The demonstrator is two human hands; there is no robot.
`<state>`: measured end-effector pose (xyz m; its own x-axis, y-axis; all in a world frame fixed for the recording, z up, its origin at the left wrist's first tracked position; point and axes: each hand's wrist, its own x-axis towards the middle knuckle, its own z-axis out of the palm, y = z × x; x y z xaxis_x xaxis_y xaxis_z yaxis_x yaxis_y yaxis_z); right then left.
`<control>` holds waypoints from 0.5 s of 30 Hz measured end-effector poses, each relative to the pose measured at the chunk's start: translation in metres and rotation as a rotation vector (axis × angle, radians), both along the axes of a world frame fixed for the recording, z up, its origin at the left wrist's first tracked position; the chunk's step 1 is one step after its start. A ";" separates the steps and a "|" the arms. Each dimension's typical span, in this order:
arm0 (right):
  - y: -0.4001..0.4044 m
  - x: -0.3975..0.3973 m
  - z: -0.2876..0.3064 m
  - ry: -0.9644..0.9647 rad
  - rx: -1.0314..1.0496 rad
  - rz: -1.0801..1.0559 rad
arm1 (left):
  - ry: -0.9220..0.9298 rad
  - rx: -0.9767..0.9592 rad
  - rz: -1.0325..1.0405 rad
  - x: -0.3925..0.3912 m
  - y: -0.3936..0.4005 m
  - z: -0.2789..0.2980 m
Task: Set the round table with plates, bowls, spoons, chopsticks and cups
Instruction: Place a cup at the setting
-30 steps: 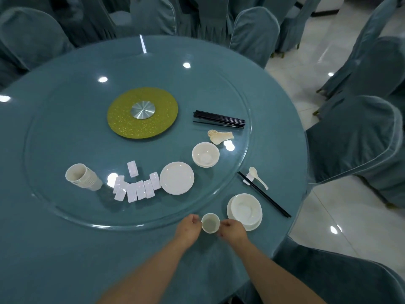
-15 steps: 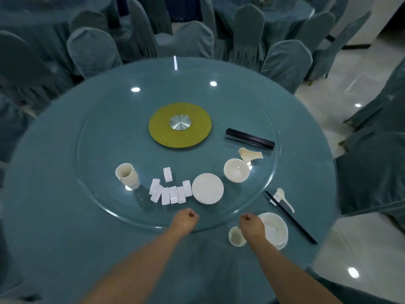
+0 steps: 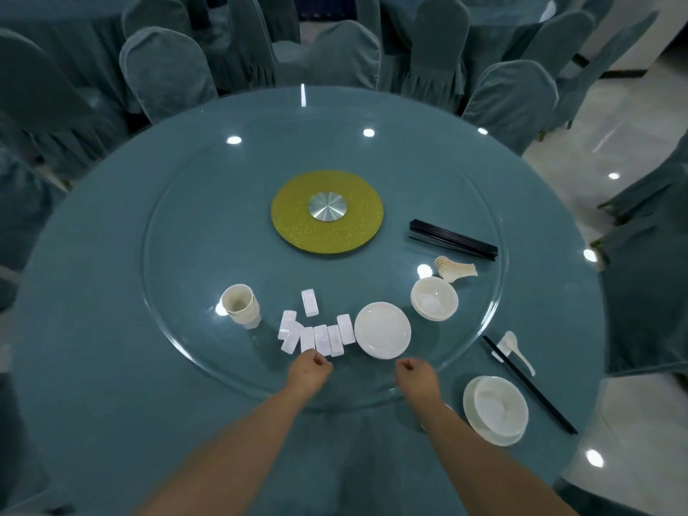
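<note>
One place setting lies at the near right edge; both hands hover, fingers curled, holding nothing.

Left hand [image 3: 309, 368] and right hand [image 3: 416, 374] hang over the glass turntable [image 3: 178, 292], probably reaching for stock: stacked cups [image 3: 241, 305], chopstick rests [image 3: 316, 335], plates [image 3: 382, 330], bowls [image 3: 434, 298], spoons [image 3: 455, 268], chopsticks [image 3: 452, 240]. The set bowl [image 3: 497, 405] sits empty on its plate [image 3: 495, 437], beside paired chopsticks [image 3: 528, 383] and a spoon [image 3: 519, 351].

Bare counter [image 3: 111, 366] lies open at left; ahead, white rests [image 3: 316, 335], plates [image 3: 382, 330] and cups [image 3: 240, 305] block the way.
</note>
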<state>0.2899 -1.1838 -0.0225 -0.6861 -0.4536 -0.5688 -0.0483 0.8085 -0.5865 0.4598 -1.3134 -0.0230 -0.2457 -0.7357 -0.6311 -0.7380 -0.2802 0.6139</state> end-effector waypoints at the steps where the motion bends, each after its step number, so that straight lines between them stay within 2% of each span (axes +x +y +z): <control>1: -0.005 -0.001 -0.003 -0.004 0.008 0.006 | -0.009 -0.015 -0.004 -0.001 -0.005 -0.001; 6: -0.028 -0.012 -0.015 -0.048 0.025 0.023 | -0.100 -0.109 0.079 0.002 -0.034 -0.008; 15: -0.061 -0.041 -0.027 -0.068 0.007 -0.044 | -0.099 -0.130 0.087 -0.014 -0.056 -0.026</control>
